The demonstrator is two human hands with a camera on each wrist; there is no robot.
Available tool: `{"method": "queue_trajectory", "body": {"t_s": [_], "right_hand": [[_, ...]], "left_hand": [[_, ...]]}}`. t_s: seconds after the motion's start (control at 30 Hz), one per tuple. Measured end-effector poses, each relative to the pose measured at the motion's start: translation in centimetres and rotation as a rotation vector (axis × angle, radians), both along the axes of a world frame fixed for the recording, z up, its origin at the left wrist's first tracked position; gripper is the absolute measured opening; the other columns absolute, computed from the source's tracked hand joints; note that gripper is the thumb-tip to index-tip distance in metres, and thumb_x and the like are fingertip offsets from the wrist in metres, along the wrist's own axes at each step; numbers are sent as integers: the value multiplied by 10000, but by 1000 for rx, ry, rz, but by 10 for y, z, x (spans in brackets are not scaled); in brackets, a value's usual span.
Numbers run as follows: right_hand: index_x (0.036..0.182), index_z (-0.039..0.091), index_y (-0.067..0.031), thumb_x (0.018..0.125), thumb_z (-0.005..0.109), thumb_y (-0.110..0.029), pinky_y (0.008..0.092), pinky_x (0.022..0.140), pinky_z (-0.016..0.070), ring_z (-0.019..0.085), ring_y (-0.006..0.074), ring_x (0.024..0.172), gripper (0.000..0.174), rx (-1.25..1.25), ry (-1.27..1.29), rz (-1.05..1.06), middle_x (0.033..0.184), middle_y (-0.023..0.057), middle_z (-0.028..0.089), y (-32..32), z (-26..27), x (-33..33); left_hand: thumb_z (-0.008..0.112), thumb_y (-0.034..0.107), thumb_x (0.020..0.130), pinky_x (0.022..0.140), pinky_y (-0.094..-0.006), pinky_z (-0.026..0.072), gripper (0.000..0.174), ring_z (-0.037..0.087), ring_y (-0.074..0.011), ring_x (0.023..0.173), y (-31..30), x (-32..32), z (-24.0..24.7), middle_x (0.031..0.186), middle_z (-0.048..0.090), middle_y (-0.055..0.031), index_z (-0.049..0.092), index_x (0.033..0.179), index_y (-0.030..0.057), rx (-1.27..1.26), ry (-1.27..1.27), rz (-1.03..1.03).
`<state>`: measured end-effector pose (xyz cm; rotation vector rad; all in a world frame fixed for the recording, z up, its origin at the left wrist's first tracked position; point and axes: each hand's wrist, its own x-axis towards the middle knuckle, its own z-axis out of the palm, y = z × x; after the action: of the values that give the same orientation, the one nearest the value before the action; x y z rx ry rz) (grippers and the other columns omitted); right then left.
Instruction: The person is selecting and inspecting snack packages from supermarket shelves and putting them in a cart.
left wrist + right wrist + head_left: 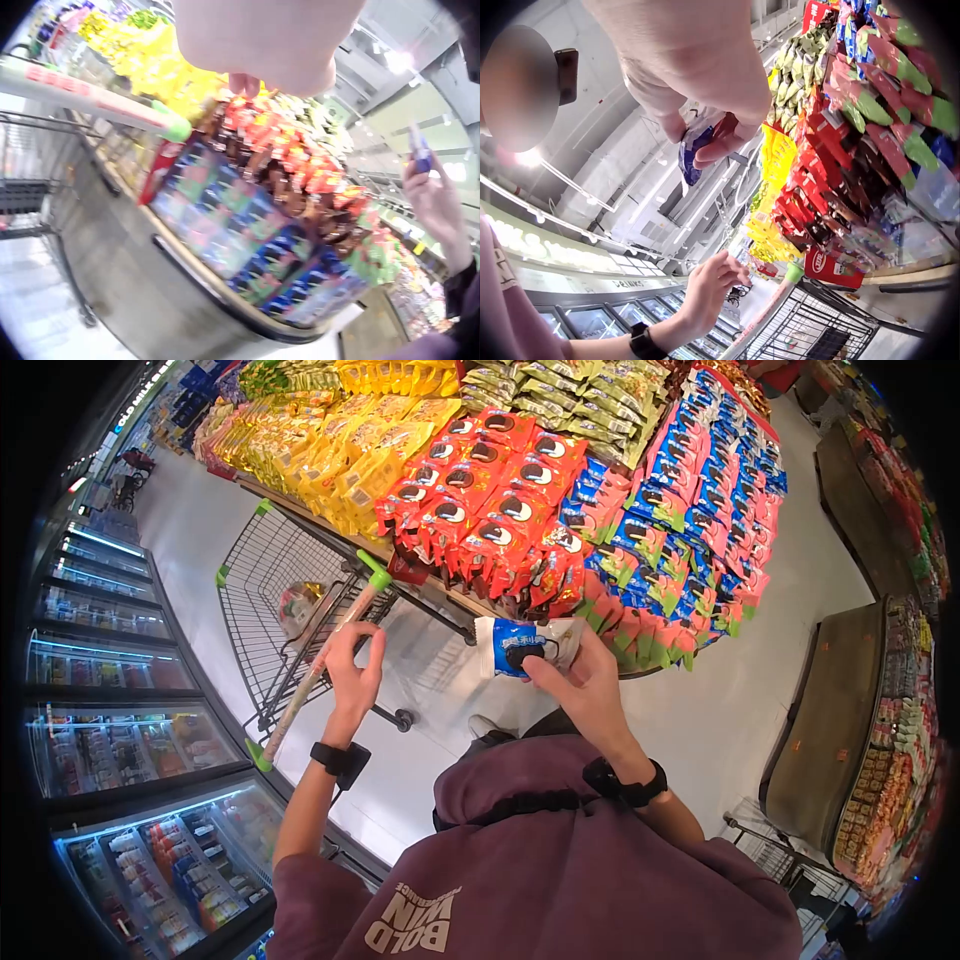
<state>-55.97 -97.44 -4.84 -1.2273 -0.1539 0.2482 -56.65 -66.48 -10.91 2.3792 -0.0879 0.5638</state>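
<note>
My right hand (590, 685) holds up a small blue-and-white cookie packet (512, 635), thumb across its front, where a dark round cookie is pictured. From the right wrist view the same packet (697, 146) is pinched between thumb and fingers, partly hidden by them. Loosely bent and holding nothing, my left hand (354, 668) hovers beside the handle (318, 665) of a shopping cart (262, 575). That hand (709, 289) also shows with relaxed fingers in the right wrist view.
Ahead stands a display heaped with red cookie packets (497, 510), blue-and-pink packets (700, 490) and yellow bags (370, 445). A clear-wrapped package (298, 608) lies in the cart. Glass-topped freezers (110, 750) line the left; a snack stand (825, 730) is at the right.
</note>
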Motion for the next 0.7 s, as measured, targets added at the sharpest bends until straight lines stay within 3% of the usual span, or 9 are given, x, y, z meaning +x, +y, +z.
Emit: {"method": "queue_trajectory", "body": {"t_s": [0.07, 0.13, 0.17, 0.3, 0.4, 0.53, 0.57, 0.67, 0.7], "right_hand": [[1152, 544, 3, 856, 754, -65, 263, 852, 491, 601, 92, 962, 370, -6, -9, 31, 1054, 37, 609, -20, 10, 13], [1155, 541, 3, 854, 754, -60, 262, 841, 500, 608, 92, 955, 375, 11, -25, 57, 1045, 38, 611, -39, 21, 27], [1150, 537, 2, 853, 757, -61, 261, 830, 511, 615, 91, 956, 375, -24, -34, 80, 1045, 39, 619, -51, 22, 33], [1137, 540, 2, 853, 769, -88, 244, 778, 520, 639, 87, 900, 376, -13, -95, 12, 1003, 44, 656, -87, 37, 53], [1142, 544, 2, 851, 774, -95, 230, 749, 522, 649, 84, 858, 383, -78, -101, -11, 956, 48, 672, -117, 37, 68], [1129, 609, 22, 963, 643, -133, 194, 645, 468, 608, 38, 789, 230, -34, 39, 6, 923, 24, 674, -150, 45, 81], [1094, 644, 26, 1001, 575, -126, 189, 610, 438, 567, 18, 754, 191, -154, -56, -18, 877, 1, 658, -159, 37, 85], [1091, 646, 27, 1003, 572, -121, 190, 610, 427, 530, 5, 738, 188, -208, -106, 26, 844, -12, 635, -178, 35, 93], [1109, 669, 22, 962, 592, -42, 210, 662, 476, 599, 44, 784, 177, -177, -95, 29, 893, 17, 686, -184, 32, 95]], "left_hand": [[631, 136, 943, 794, -304, 484, 174, 632, -162, 847, -52, 4, 24, 947, 667, -90, 606, 1033, -11, -440, 352, -156], [588, 135, 975, 815, -289, 483, 204, 623, -137, 880, -112, 9, 62, 963, 659, -72, 598, 1095, -29, -756, 431, -318], [569, 144, 989, 808, -290, 486, 253, 625, -150, 868, -136, 12, 73, 975, 651, -77, 578, 1162, -40, -802, 392, -361], [573, 116, 976, 774, -285, 501, 305, 628, -130, 854, -201, 30, 89, 961, 663, -86, 543, 1224, -60, -931, 348, -362], [564, 95, 975, 731, -302, 528, 303, 642, -122, 835, -241, 43, 95, 973, 680, -100, 538, 1231, -65, -1111, 283, -481], [662, 40, 921, 670, -265, 549, 246, 654, -115, 797, -282, 54, 97, 973, 700, -103, 614, 1138, -66, -1082, 264, -301], [701, 2, 882, 652, -247, 550, 234, 656, -109, 780, -288, 56, 95, 972, 706, -100, 637, 1096, -66, -1149, 268, -245], [701, -25, 874, 671, -261, 564, 264, 665, -117, 794, -302, 62, 95, 987, 705, -97, 626, 1123, -69, -1118, 212, -245], [720, -70, 836, 738, -280, 572, 315, 674, -151, 899, -303, 61, 93, 1035, 701, -126, 636, 1139, -66, -1124, 207, -267]]}}
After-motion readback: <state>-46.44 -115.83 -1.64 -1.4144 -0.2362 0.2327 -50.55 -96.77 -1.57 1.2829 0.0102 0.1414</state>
